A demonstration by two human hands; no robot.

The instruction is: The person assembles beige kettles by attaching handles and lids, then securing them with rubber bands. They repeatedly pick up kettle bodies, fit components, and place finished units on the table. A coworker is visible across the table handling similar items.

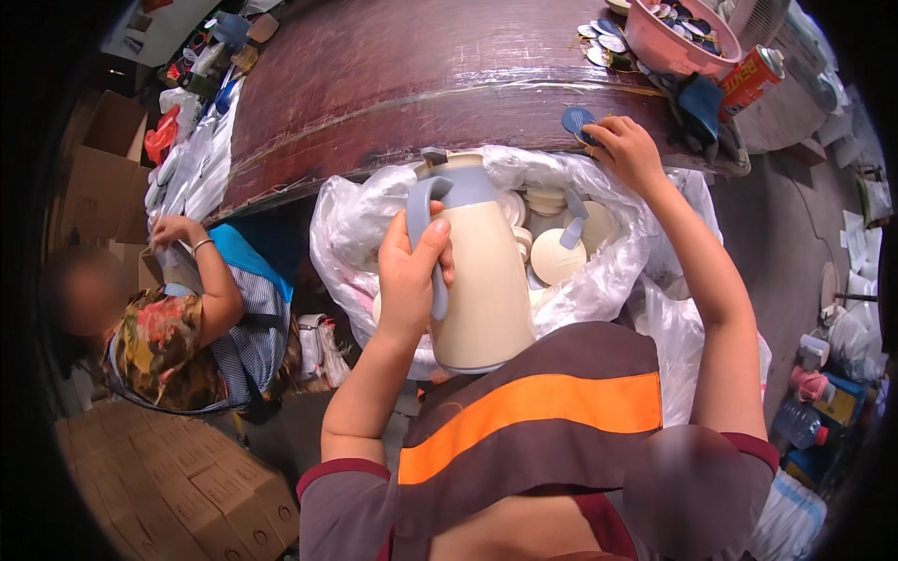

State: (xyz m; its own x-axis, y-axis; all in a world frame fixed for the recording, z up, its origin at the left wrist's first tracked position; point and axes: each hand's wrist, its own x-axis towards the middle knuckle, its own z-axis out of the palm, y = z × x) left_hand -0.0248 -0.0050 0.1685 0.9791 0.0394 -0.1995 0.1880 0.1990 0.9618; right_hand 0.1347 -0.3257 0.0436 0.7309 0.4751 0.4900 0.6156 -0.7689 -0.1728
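Note:
My left hand (410, 276) is wrapped round the grey handle of a cream vacuum jug (482, 280). The jug stands nearly upright in front of my apron, with a grey collar and a dark spout piece at the top. At the table's near edge, my right hand (631, 154) pinches a dark blue round tag (577, 122) by its edge. Below the table edge, a clear plastic bag (351, 215) gapes around several cream lids (559, 257), some with grey levers. The jug hides part of the bag's contents.
A dark red table (393, 75) spans the far side. On its right are a pink basin (678, 37) of tags, loose tags (603, 42) and a red can (751, 84). A co-worker (178, 346) sits at left, above stacked cartons (178, 481). Bottles and bags crowd the right.

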